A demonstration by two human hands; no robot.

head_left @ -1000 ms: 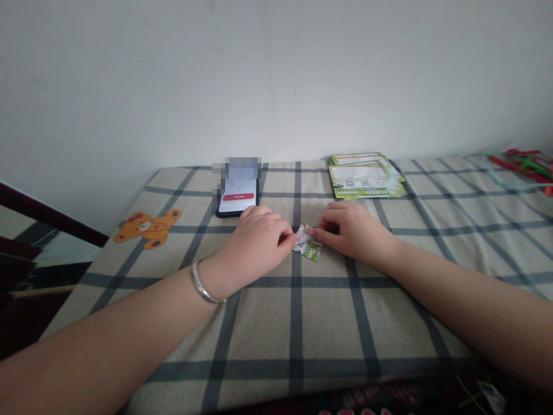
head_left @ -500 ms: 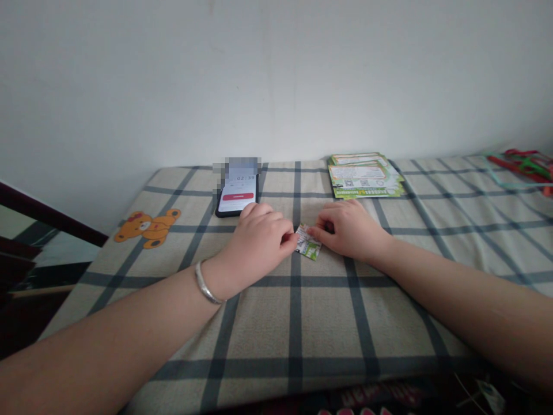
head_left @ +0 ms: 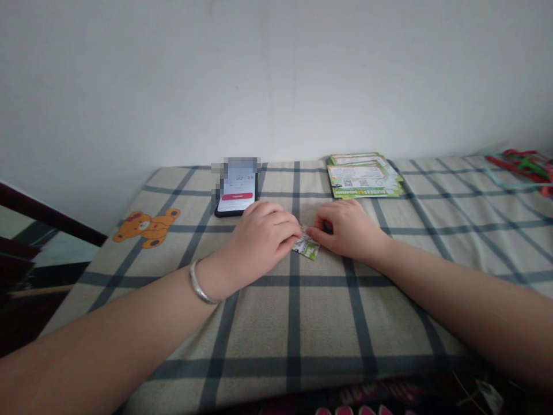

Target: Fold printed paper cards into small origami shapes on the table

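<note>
A small folded piece of printed paper point(head_left: 309, 249), white and green, lies on the checked tablecloth point(head_left: 263, 331) between my two hands. My left hand point(head_left: 268, 235), with a silver bangle at the wrist, has its fingers closed over the paper's left and upper part. On the other side my right hand point(head_left: 349, 228) is closed, thumb and finger pinching the paper's right upper edge. My fingers hide the paper's top.
A phone point(head_left: 237, 197) showing a timer lies beyond my left hand. Green-and-white printed cards point(head_left: 360, 177) are stacked beyond my right. A bear picture point(head_left: 147, 228) is at left; red and green items point(head_left: 525, 166) lie far right. A wall point(head_left: 285, 80) rises behind.
My left hand has shifted slightly right and its fingers now cover more of the paper. The right hand keeps nearly the same place at the paper's edge.
</note>
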